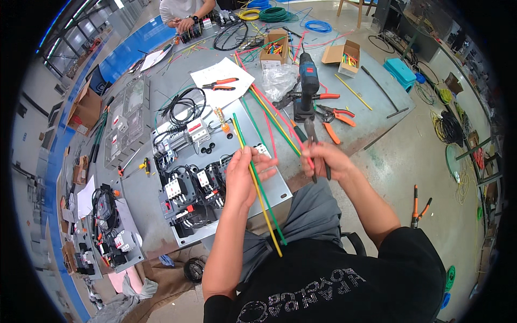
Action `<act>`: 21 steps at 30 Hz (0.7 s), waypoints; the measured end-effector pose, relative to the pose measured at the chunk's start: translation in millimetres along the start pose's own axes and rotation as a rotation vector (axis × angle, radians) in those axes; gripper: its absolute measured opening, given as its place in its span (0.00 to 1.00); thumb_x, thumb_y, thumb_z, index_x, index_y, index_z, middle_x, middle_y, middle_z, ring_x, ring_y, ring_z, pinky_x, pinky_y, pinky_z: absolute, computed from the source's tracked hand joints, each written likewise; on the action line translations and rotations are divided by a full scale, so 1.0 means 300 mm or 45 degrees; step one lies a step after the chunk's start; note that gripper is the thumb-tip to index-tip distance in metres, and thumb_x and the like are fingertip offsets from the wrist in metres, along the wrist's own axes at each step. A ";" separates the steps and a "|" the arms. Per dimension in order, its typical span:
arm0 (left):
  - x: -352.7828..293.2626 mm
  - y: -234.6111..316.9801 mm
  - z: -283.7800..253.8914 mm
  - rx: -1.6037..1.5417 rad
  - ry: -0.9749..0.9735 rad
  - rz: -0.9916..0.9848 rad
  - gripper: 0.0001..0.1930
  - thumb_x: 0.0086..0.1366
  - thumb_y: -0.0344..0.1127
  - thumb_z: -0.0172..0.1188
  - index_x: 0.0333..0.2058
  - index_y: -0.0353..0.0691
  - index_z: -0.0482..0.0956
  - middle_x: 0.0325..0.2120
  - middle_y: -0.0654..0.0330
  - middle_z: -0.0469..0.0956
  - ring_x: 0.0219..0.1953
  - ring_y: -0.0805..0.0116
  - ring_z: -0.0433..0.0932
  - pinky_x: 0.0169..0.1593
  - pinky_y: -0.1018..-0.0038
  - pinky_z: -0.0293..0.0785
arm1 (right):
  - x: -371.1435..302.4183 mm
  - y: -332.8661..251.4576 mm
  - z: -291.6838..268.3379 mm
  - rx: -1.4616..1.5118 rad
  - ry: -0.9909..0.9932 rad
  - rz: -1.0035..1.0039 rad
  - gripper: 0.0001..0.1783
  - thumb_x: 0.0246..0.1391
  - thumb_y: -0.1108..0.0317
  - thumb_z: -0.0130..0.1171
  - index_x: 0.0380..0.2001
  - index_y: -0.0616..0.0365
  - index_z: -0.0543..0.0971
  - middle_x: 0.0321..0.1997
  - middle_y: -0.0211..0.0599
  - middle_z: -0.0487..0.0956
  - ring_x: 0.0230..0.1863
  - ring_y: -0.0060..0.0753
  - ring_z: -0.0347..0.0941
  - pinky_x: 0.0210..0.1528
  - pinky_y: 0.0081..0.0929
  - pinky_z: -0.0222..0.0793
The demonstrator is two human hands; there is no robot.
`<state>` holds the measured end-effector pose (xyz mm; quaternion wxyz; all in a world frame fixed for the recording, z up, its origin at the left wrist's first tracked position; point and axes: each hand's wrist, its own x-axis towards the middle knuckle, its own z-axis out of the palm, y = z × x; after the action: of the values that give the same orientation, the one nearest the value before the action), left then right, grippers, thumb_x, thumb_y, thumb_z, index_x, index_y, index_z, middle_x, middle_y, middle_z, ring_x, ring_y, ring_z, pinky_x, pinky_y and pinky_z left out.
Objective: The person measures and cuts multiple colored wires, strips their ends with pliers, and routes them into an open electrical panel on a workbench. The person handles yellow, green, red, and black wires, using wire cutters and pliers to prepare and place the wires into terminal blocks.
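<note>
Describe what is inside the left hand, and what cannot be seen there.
A yellow strip and a green strip run through the left hand, showing above and below it. The thumb covers a short stretch, hiding exactly how they are gripped.

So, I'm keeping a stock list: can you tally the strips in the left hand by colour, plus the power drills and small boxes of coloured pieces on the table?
Yellow strips in the left hand: 1
Green strips there: 1
Power drills: 1
Small boxes of coloured pieces: 2 (left box, right box)
Total: 5
</note>
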<state>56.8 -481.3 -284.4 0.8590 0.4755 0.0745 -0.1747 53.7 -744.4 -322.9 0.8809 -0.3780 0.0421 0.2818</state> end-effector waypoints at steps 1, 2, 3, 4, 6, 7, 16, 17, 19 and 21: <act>0.028 0.004 -0.005 -0.026 -0.014 -0.026 0.15 0.82 0.45 0.46 0.43 0.39 0.71 0.46 0.46 0.81 0.54 0.48 0.83 0.52 0.55 0.84 | -0.031 0.021 0.042 -0.010 0.006 -0.005 0.10 0.62 0.68 0.64 0.43 0.60 0.78 0.29 0.33 0.78 0.30 0.27 0.76 0.33 0.27 0.71; 0.057 -0.006 0.000 -0.077 -0.018 -0.016 0.15 0.82 0.44 0.45 0.44 0.38 0.70 0.49 0.43 0.79 0.56 0.46 0.81 0.55 0.54 0.83 | -0.069 0.045 0.076 -0.015 0.025 -0.010 0.12 0.62 0.69 0.64 0.46 0.61 0.78 0.29 0.32 0.78 0.30 0.26 0.76 0.33 0.27 0.71; 0.086 -0.014 0.000 -0.128 -0.012 -0.005 0.15 0.82 0.44 0.44 0.44 0.37 0.70 0.52 0.40 0.77 0.58 0.44 0.79 0.57 0.52 0.81 | -0.096 0.075 0.093 -0.101 0.033 -0.037 0.14 0.61 0.69 0.65 0.48 0.61 0.78 0.31 0.32 0.78 0.31 0.26 0.76 0.33 0.26 0.71; 0.117 -0.022 0.001 -0.178 -0.007 0.006 0.15 0.83 0.43 0.43 0.44 0.36 0.69 0.56 0.37 0.75 0.61 0.42 0.77 0.59 0.50 0.80 | -0.121 0.102 0.104 -0.187 0.041 -0.065 0.16 0.61 0.69 0.66 0.50 0.60 0.78 0.32 0.32 0.78 0.32 0.26 0.75 0.34 0.26 0.71; 0.172 -0.022 -0.008 -0.258 -0.024 -0.051 0.15 0.83 0.42 0.40 0.46 0.35 0.67 0.62 0.31 0.69 0.65 0.37 0.72 0.64 0.45 0.76 | -0.155 0.139 0.127 -0.407 0.063 -0.134 0.19 0.60 0.69 0.67 0.53 0.60 0.78 0.33 0.30 0.78 0.33 0.24 0.75 0.35 0.25 0.71; 0.200 -0.018 -0.012 -0.292 -0.020 -0.066 0.15 0.83 0.42 0.40 0.46 0.34 0.67 0.61 0.31 0.69 0.65 0.37 0.72 0.64 0.45 0.76 | -0.170 0.156 0.140 -0.546 0.073 -0.175 0.19 0.60 0.69 0.68 0.53 0.60 0.79 0.34 0.29 0.78 0.34 0.22 0.75 0.35 0.24 0.71; 0.279 -0.031 -0.018 -0.352 0.103 -0.166 0.15 0.83 0.38 0.36 0.56 0.33 0.60 0.61 0.31 0.70 0.63 0.34 0.74 0.66 0.43 0.75 | -0.217 0.284 0.131 -0.940 0.016 -0.218 0.22 0.63 0.69 0.68 0.57 0.63 0.78 0.32 0.21 0.76 0.33 0.13 0.72 0.37 0.20 0.71; 0.279 -0.029 -0.031 -0.342 0.082 -0.143 0.17 0.83 0.38 0.36 0.58 0.31 0.60 0.61 0.31 0.69 0.63 0.34 0.74 0.65 0.43 0.75 | -0.227 0.263 0.153 -0.948 0.033 -0.194 0.20 0.62 0.68 0.69 0.55 0.64 0.78 0.34 0.22 0.77 0.34 0.14 0.72 0.38 0.20 0.71; 0.304 -0.038 -0.025 -0.319 0.015 -0.153 0.19 0.82 0.38 0.36 0.60 0.27 0.59 0.61 0.32 0.69 0.62 0.34 0.74 0.65 0.44 0.76 | -0.231 0.258 0.144 -0.838 0.013 -0.230 0.23 0.60 0.68 0.71 0.56 0.64 0.79 0.32 0.22 0.76 0.34 0.13 0.72 0.38 0.20 0.70; 0.321 -0.037 -0.006 -0.295 -0.045 -0.199 0.21 0.83 0.38 0.36 0.62 0.24 0.59 0.61 0.31 0.70 0.62 0.36 0.75 0.64 0.46 0.77 | -0.234 0.241 0.135 -0.892 0.028 -0.231 0.25 0.59 0.68 0.72 0.58 0.64 0.78 0.31 0.21 0.76 0.34 0.13 0.72 0.38 0.19 0.69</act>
<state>142.1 -507.1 -322.4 0.8930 0.3628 0.1160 -0.2397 -48.9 -708.8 -320.3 0.7188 -0.6622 -0.0815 0.1957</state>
